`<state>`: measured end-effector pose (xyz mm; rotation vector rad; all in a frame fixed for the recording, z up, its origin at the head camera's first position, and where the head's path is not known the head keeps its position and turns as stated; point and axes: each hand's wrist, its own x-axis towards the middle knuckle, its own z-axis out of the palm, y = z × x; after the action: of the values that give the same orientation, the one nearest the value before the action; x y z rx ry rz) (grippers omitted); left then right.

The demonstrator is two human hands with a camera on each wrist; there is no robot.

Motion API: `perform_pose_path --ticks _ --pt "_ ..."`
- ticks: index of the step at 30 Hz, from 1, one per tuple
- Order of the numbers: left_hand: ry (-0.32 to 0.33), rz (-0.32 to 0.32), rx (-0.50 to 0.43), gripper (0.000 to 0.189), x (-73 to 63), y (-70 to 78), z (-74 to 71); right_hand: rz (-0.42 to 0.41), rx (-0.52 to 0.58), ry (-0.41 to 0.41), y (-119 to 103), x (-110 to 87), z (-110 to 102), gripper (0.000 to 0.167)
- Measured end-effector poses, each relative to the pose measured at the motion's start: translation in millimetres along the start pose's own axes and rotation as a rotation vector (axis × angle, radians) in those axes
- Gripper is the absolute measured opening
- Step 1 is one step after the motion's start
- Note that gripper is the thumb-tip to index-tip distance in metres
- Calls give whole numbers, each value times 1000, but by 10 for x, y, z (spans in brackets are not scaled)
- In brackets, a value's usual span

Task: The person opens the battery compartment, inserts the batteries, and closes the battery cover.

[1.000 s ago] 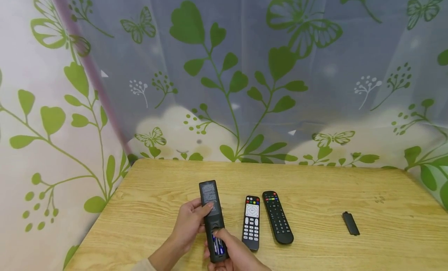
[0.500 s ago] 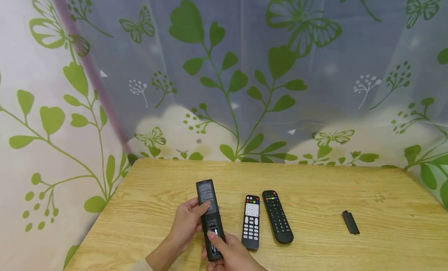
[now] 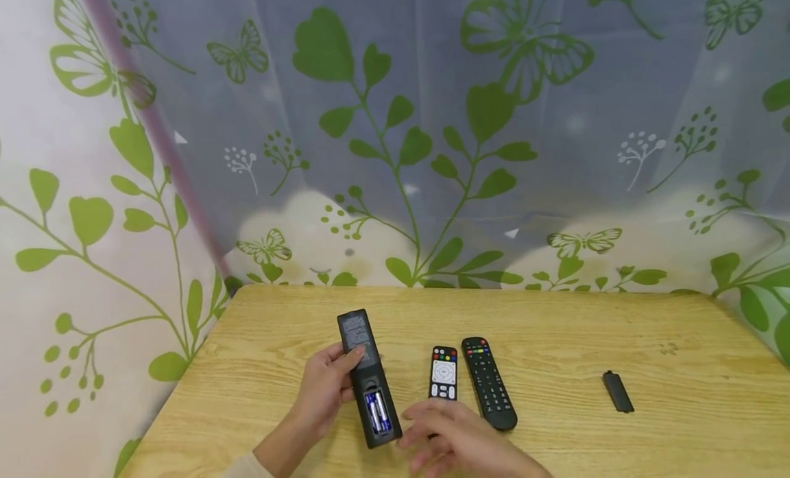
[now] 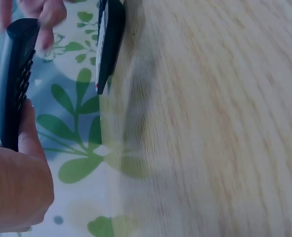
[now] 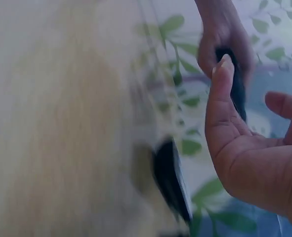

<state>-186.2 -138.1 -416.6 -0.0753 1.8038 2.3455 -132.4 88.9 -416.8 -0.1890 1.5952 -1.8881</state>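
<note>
My left hand grips a black remote control by its upper half, back side facing up, thumb laid across the label. In its lower part the battery compartment stands uncovered, with blue-and-silver batteries lying inside. The left wrist view shows the same remote from the side, its buttons turned away from the palm. Just right of the remote's lower end is my right hand, apart from it, fingers loosely bent and holding nothing. It covers the lower part of a remote with white buttons on the table.
A second black remote lies beside the white-buttoned one. Farther right on the wooden table is a small black battery cover. A patterned curtain hangs behind the table's far edge.
My right hand has let go of the remote's lower end and moved right, its thumb off the batteries. The remote has shifted slightly left and up in my left hand.
</note>
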Motion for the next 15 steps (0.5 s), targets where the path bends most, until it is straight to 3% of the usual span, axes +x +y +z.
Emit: perform_pose_path --ticks 6,10,15 --pt "22 -7 2 39 10 -9 -40 -35 -142 138 -244 -429 -825 46" --pt "23 -9 3 39 27 -23 -64 -26 -258 307 -356 -698 -1349 49" --pt "29 -4 9 38 52 -27 -76 -6 -614 526 -363 -923 -1836 52"
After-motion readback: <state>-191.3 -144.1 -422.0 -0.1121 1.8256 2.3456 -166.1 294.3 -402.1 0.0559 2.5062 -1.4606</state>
